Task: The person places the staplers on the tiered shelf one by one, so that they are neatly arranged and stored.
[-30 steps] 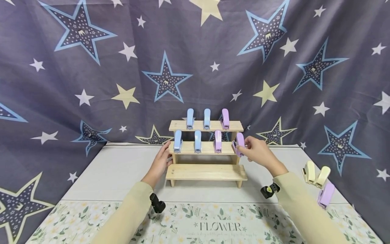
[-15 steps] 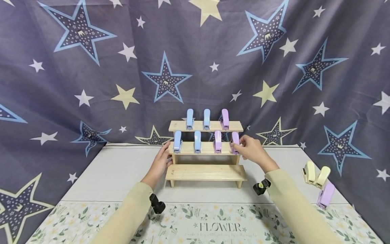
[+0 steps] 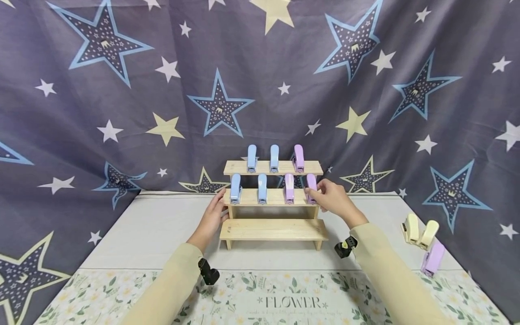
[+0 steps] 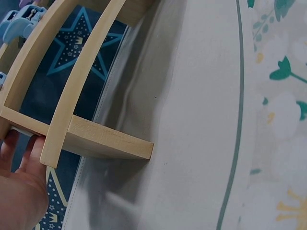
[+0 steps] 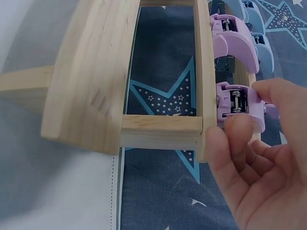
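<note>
A three-tier wooden stand [image 3: 274, 229] holds a row of small staplers on its top and middle tiers. At the right end of the middle tier my right hand [image 3: 338, 201] pinches a purple stapler [image 3: 311, 188]; in the right wrist view the thumb and fingers lie about this stapler [image 5: 240, 103], whose metal spring shows. Left of it stand another purple stapler [image 3: 289, 188] and two blue staplers, one of them a blue stapler [image 3: 262, 188]. My left hand [image 3: 209, 221] grips the stand's left end at the middle tier, its fingertips against the side board [image 4: 24, 122]; its thumb is hard to make out.
On the top tier are two blue staplers and a purple stapler [image 3: 299, 158]. Two cream staplers, one a cream stapler [image 3: 429, 234], and a purple stapler [image 3: 433, 258] lie at the table's right. A star-patterned cloth [image 3: 162, 90] hangs behind the stand.
My right hand has moved left with the purple stapler, from the end of the middle tier onto it, and the stapler is now upright in line. My left hand stays in place.
</note>
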Demonstrator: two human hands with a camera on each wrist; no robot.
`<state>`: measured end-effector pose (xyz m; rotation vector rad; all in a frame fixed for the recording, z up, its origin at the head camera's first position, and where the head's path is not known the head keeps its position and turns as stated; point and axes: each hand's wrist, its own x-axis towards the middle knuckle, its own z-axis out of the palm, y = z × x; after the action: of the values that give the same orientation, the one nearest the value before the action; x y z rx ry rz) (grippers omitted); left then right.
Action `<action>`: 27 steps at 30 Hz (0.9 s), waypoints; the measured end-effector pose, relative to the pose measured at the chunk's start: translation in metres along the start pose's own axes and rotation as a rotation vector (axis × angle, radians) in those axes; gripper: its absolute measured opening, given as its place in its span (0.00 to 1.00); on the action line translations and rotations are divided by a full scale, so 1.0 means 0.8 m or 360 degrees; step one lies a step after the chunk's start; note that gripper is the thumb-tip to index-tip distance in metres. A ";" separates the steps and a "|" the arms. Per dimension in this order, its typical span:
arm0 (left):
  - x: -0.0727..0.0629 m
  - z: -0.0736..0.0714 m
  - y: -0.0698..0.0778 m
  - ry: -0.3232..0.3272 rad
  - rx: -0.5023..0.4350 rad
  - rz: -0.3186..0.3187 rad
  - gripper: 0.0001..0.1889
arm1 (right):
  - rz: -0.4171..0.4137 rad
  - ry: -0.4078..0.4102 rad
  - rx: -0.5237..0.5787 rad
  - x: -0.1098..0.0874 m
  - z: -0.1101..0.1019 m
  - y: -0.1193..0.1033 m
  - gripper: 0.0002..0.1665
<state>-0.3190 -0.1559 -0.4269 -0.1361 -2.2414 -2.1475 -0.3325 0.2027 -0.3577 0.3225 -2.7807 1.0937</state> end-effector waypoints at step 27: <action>0.002 -0.002 -0.002 -0.0016 -0.0067 0.0008 0.26 | 0.0033 -0.0102 -0.0236 -0.081 -0.086 0.085 0.25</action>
<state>-0.3212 -0.1577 -0.4285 -0.1536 -2.1996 -2.1969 -0.2834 0.3080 -0.3659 0.3171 -2.9072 0.8898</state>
